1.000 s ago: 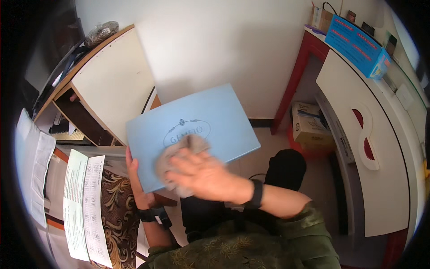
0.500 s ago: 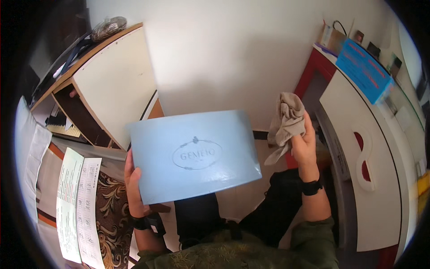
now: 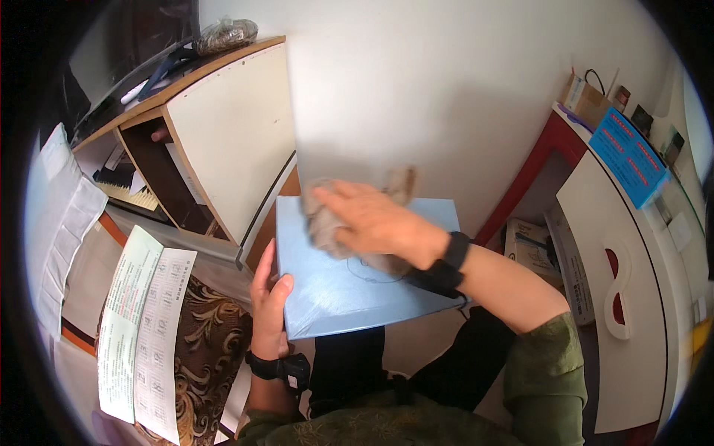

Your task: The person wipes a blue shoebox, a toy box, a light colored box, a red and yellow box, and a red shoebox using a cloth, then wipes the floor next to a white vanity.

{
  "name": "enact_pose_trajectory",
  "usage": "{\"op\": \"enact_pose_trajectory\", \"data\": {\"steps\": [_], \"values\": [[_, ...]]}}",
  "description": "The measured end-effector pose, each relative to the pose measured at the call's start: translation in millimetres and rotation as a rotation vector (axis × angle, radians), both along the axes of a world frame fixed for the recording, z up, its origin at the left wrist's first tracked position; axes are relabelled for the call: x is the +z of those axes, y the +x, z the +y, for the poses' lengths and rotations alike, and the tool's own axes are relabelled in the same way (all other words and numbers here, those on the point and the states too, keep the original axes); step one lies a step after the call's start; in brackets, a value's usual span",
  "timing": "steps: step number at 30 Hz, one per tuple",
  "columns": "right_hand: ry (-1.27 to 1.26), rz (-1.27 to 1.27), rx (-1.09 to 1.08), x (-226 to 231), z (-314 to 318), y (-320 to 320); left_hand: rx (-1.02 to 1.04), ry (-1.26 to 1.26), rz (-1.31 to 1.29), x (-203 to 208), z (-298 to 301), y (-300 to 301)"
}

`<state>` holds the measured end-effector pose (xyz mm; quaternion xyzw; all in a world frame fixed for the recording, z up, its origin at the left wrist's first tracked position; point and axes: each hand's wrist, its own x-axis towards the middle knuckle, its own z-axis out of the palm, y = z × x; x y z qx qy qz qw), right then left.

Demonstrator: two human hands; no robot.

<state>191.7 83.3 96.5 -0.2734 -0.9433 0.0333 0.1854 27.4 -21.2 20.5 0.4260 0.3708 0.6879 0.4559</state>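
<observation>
A light blue flat box (image 3: pixel 320 305) with an oval outline on its lid is held up in front of me, tilted. My left hand (image 3: pixel 269 297) grips its left edge, thumb on the lid and fingers behind. Across the lid lies my right hand (image 3: pixel 375 223), somewhat blurred, pressing a beige-grey cloth (image 3: pixel 320 227) against the upper left part. Cloth folds show on both sides of that hand, and part of the oval is covered by it. Both wrists carry dark bands.
At left stands a white cabinet (image 3: pixel 230 141) with a dark screen (image 3: pixel 126 52) on top. A folded printed leaflet (image 3: pixel 145 334) lies on a brown patterned cushion (image 3: pixel 212 334). To the right are a white drawer front (image 3: pixel 610 297) and a blue packet (image 3: pixel 628 160) on the dresser.
My right hand has swung left with the cloth, from beside the box onto its lid. The view has shifted, and the box appears further right.
</observation>
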Motion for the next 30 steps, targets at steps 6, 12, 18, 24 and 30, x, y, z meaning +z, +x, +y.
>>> {"op": "enact_pose_trajectory", "data": {"steps": [6, 12, 18, 24, 30], "values": [[-0.328, -0.076, 0.166, 18, 23, -13, 0.01, 0.057, -0.095, -24, 2, -23], [-0.754, 0.285, -0.072, 8, 28, 79, 0.019, 0.051, -0.124, -32, 15, -33], [-0.768, 0.73, -0.196, -15, 35, 125, -0.042, -0.005, -0.15, -28, 24, -23], [-0.776, 1.611, -0.077, -19, 47, 166, -0.046, -0.012, 0.116, -51, 23, -42], [-0.544, 0.848, -0.355, -47, 20, 140, 0.073, -0.161, -0.178, -32, 20, -2]]}}
